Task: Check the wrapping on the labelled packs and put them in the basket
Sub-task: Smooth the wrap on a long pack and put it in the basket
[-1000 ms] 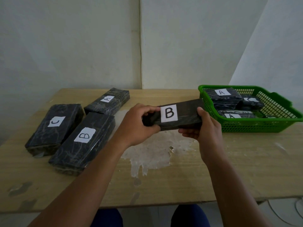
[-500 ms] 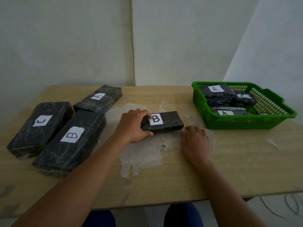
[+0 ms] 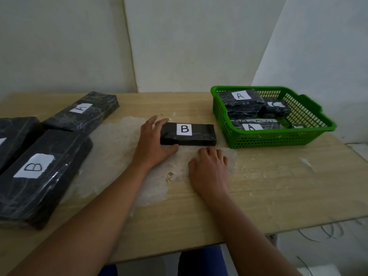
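Observation:
A small black wrapped pack labelled B (image 3: 201,134) lies flat on the wooden table (image 3: 278,186), just left of the green basket (image 3: 268,139). My left hand (image 3: 152,144) is around its left end, thumb along the front edge and fingers at the back corner. My right hand (image 3: 209,168) rests palm down on the table in front of the pack, apart from it and holding nothing. Inside the basket lie an A pack (image 3: 241,100), a C pack (image 3: 275,109) and another A pack (image 3: 254,126).
On the left of the table lie a large B pack (image 3: 45,172), a long A pack (image 3: 83,114) and a third pack (image 3: 14,136) cut off by the frame edge. A pale scraped patch (image 3: 119,156) covers the table's middle. Loose cables (image 3: 328,232) hang past the right front corner.
The small B pack went from held up in both hands down onto the table. My right hand let go and now rests flat in front of it.

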{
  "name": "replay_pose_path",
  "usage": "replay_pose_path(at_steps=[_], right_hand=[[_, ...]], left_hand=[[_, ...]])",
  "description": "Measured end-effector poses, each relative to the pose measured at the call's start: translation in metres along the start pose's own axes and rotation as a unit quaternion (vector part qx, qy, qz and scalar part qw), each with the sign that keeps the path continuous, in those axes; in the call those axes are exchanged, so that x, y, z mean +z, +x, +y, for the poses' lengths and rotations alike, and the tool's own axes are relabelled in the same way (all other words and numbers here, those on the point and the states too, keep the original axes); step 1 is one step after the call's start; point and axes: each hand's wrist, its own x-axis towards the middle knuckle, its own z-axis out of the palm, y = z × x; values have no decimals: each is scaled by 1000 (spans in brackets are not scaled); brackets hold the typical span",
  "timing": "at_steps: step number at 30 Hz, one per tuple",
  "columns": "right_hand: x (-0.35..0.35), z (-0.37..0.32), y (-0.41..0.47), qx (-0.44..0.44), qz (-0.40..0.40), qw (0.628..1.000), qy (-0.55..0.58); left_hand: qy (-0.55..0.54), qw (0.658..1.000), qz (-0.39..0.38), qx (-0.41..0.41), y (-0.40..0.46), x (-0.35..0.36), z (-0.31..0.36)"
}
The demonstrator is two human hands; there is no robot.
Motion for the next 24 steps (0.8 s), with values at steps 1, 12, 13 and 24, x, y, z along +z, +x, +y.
replay_pose_path(at_steps=[1,12,13,24], right_hand=[[1,1,1,-2,3,1000,-2],[7,5,3,-9,32,999,-6],[7,5,3,-10,33,999,-5],[9,5,5,-7,35,999,-6]], left_hand=[[-4,1000,10,6,-1,1,-2],[27,999,23,29,21,21,5],[27,999,25,29,23,23,6],[37,998,22,39,33,30,6]])
